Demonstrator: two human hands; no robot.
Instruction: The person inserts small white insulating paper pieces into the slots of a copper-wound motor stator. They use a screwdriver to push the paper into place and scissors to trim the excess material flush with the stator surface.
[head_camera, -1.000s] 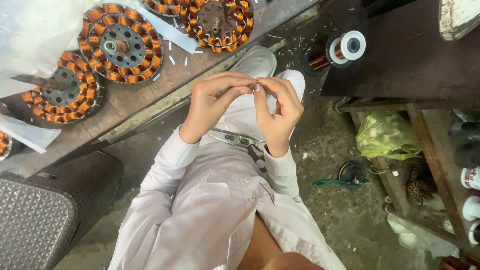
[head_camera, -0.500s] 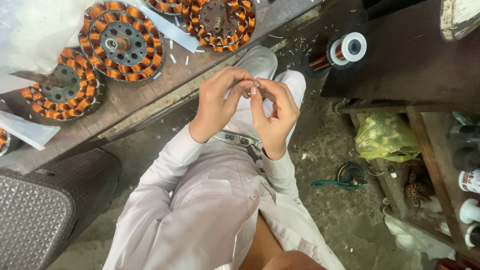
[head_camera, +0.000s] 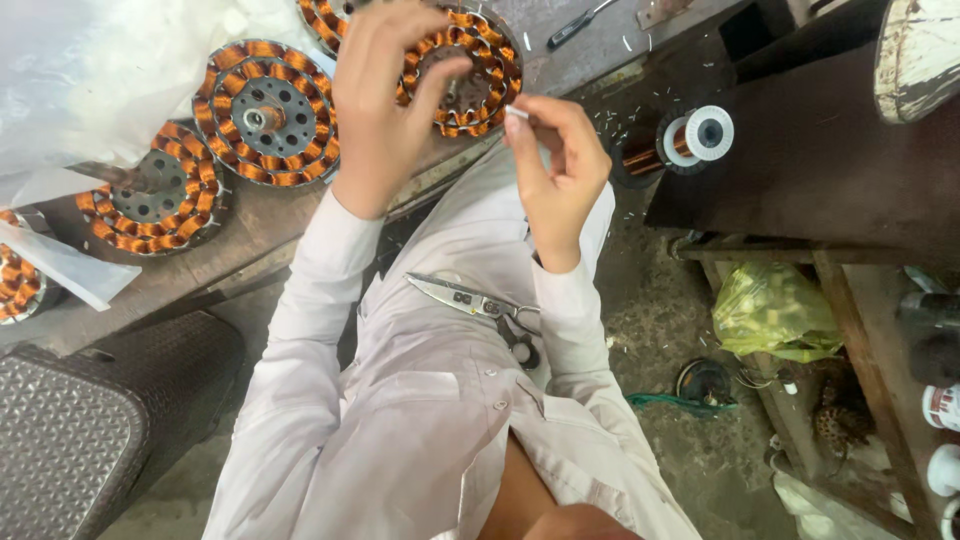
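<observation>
- The left hand (head_camera: 385, 95) reaches to 12 o'clock, its fingers spread loosely over the round copper-wound stator (head_camera: 470, 65) on the worn wooden desk (head_camera: 250, 225) — holding nothing.
- The right hand (head_camera: 560, 175) pinches a short white sleeve piece (head_camera: 517, 113) at 1 o'clock.
- Steel scissors (head_camera: 470, 300) lie on the lap; a copper wire spool (head_camera: 690, 138) sits at 2 o'clock.

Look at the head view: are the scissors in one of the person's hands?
No, the scissors lie on the person's lap, while the left hand reaches to a copper-wound stator and the right hand pinches something small and pale.
</observation>
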